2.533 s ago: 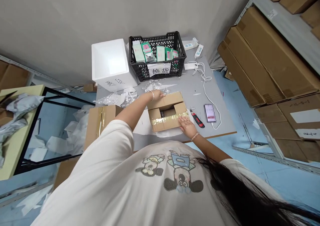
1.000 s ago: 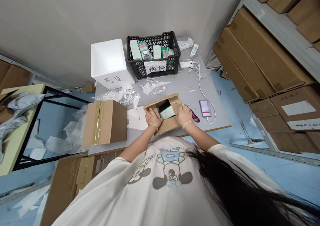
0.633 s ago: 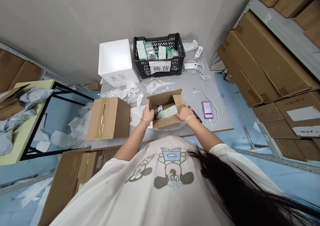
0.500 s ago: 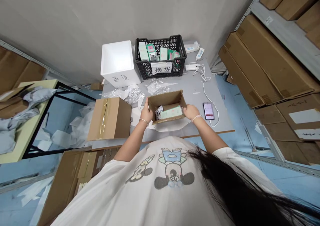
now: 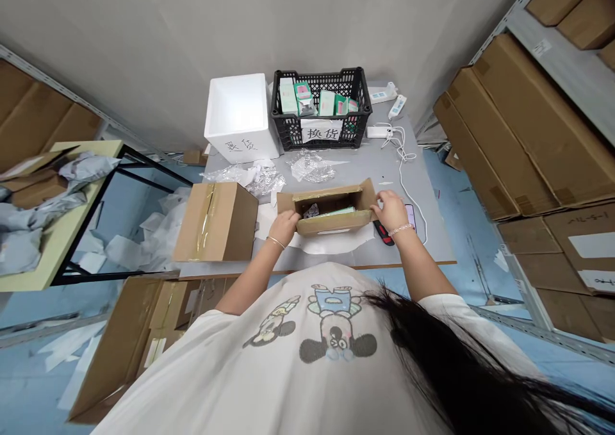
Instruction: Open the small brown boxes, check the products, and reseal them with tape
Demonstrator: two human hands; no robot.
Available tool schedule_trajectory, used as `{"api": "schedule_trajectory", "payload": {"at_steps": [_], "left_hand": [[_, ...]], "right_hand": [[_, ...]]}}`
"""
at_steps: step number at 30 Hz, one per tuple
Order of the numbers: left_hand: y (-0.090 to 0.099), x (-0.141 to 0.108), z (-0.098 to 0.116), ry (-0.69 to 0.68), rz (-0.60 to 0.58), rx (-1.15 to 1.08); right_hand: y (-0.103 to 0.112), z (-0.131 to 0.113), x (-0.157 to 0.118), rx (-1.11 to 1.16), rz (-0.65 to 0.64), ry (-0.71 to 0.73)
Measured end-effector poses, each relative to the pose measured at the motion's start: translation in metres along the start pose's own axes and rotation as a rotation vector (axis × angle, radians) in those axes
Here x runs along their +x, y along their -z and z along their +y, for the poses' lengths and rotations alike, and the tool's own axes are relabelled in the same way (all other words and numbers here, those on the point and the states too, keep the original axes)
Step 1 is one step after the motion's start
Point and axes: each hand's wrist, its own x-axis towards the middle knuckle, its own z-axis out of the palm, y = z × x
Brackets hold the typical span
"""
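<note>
An open cardboard box (image 5: 327, 223) sits on the grey table (image 5: 355, 175), with its near flap raised and partly covering the inside. A pale green product box (image 5: 336, 213) and a crumpled wrapper (image 5: 311, 211) lie inside, mostly hidden by that flap. My left hand (image 5: 283, 228) grips the flap at the box's near left corner. My right hand (image 5: 391, 209) has its fingers curled over the box's right end. A phone (image 5: 410, 214) lies partly hidden behind my right hand.
A taped carton (image 5: 216, 230) stands left of the box. Behind are a black crate (image 5: 319, 82) of green boxes, a white foam box (image 5: 239, 114) and plastic wrap (image 5: 312, 166). A red-and-black utility knife (image 5: 383, 233) lies right. Stacked cartons fill the shelves at right.
The box's near flap has swung up over the contents, hiding most of the green box. My right hand has moved to the box's right end. The view has shifted slightly.
</note>
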Motion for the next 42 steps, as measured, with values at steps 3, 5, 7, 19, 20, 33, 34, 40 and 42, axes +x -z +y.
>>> {"api": "schedule_trajectory", "payload": {"at_steps": [3, 5, 7, 19, 20, 33, 34, 40, 42], "left_hand": [[0.0, 0.003, -0.003, -0.124, -0.112, -0.085], [0.0, 0.004, -0.004, -0.141, -0.106, -0.159], [-0.002, 0.004, -0.005, -0.147, -0.1, -0.226], [-0.019, -0.001, 0.005, -0.194, -0.1, -0.262], [-0.02, -0.002, 0.007, -0.207, -0.106, -0.26], [-0.021, -0.026, -0.007, -0.388, -0.197, -0.169], [-0.023, -0.027, -0.006, -0.36, -0.184, -0.157], [-0.043, -0.026, 0.001, -0.263, -0.046, -0.143], [-0.049, -0.027, 0.001, -0.266, 0.021, -0.143]], "right_hand": [[0.015, -0.025, 0.009, -0.014, -0.241, 0.313], [0.016, -0.04, 0.014, -0.029, -0.402, 0.396], [0.012, -0.052, 0.02, -0.053, -0.509, 0.398], [-0.029, -0.108, 0.063, -0.389, -0.932, 0.181], [-0.037, -0.106, 0.061, -0.407, -0.899, 0.172], [-0.075, -0.064, 0.056, -0.316, -0.728, 0.202], [-0.073, -0.058, 0.056, -0.311, -0.738, 0.25], [-0.058, -0.029, 0.053, -0.376, -0.712, 0.545], [-0.057, -0.029, 0.051, -0.395, -0.677, 0.559]]}}
